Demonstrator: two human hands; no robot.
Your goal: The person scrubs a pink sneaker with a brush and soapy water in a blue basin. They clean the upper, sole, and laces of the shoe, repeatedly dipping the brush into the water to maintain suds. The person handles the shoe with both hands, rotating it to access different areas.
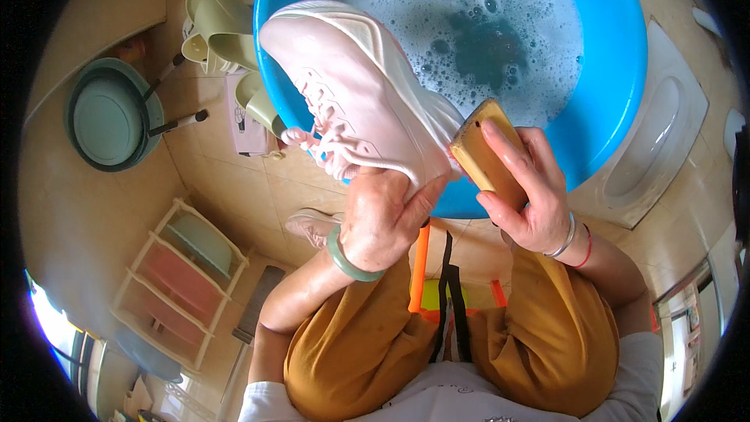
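A pale pink lace-up sneaker (363, 94) is held above the near left part of a large blue plastic basin (615, 88). My left hand (384, 217) has hold of it at the ankle opening, the fingers partly hidden inside. In my right hand (530, 187) is a wooden-backed scrubbing brush (489, 152); its reddish bristles, mostly hidden, meet the sole side near the heel. Foamy water (410, 12) fills the basin, with a darker patch free of foam in the middle. The sneaker's laces hang loosely at its left side.
Green slippers (225, 23) and a pink bag (252, 129) lie left of the basin. Another pale sneaker (310, 225) rests on the tiles. Stacked basins (108, 120) and a shelf rack (176, 287) stand farther left. A squat toilet (650, 135) is at right.
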